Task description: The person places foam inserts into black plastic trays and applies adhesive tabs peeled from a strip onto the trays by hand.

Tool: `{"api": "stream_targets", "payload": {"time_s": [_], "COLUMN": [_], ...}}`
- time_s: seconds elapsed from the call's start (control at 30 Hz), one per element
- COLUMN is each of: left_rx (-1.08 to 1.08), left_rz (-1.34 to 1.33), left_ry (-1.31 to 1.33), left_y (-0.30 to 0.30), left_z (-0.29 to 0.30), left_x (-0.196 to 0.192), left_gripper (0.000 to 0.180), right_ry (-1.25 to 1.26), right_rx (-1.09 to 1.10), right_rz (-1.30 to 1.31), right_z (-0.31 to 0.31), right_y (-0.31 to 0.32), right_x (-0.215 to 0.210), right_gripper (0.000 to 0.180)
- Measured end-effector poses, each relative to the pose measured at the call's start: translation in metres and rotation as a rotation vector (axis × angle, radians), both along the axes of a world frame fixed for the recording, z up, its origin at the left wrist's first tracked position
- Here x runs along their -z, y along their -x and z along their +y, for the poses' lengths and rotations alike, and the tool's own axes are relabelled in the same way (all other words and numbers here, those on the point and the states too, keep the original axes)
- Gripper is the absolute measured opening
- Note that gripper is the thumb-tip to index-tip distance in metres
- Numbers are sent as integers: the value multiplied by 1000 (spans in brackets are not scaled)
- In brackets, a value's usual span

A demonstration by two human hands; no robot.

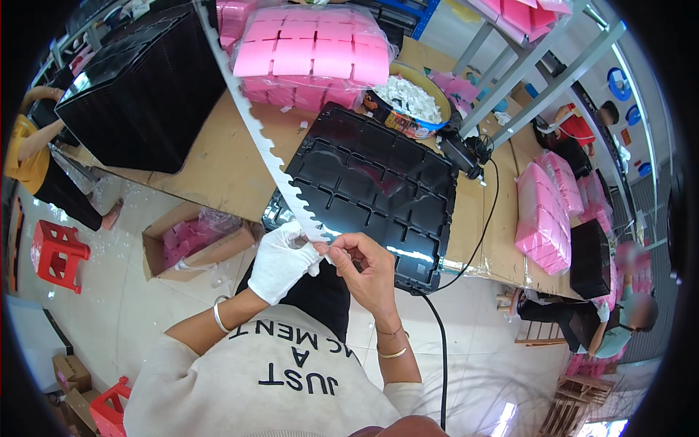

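Head view: gloved left hand [280, 262] and bare right hand [368, 266] each pinched the white scalloped strip [251, 120] at its near end, above the black tray [371, 186]. Peeling would go best with steady, even tension.

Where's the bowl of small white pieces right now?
In the head view, the round bowl of white pieces sits on the far side of the wooden table, just beyond the black compartment tray and right of the bagged pink sponge stack.
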State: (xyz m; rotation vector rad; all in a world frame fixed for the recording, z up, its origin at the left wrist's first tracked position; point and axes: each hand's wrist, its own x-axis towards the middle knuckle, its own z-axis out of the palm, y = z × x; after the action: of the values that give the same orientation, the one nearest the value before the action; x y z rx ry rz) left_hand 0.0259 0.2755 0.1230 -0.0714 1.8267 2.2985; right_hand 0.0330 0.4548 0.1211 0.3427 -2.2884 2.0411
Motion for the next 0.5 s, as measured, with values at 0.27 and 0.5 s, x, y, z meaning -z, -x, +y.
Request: {"api": "stream_targets", "payload": {"time_s": [0.27, 0.5], "left_rx": [-187, -513], "left_rz": [184, 256], "left_ry": [95, 521], "left_y": [27, 63], "left_z": [-12, -117], "left_x": [-3, 55], "left_gripper": [21, 23], "right_ry": [-187, -637], "right_rx": [-65, 374], "right_rz": [200, 258], "right_z": [2, 132], "right_y": [36, 103], "right_x": [-39, -59], "right_gripper": [9, 8]}}
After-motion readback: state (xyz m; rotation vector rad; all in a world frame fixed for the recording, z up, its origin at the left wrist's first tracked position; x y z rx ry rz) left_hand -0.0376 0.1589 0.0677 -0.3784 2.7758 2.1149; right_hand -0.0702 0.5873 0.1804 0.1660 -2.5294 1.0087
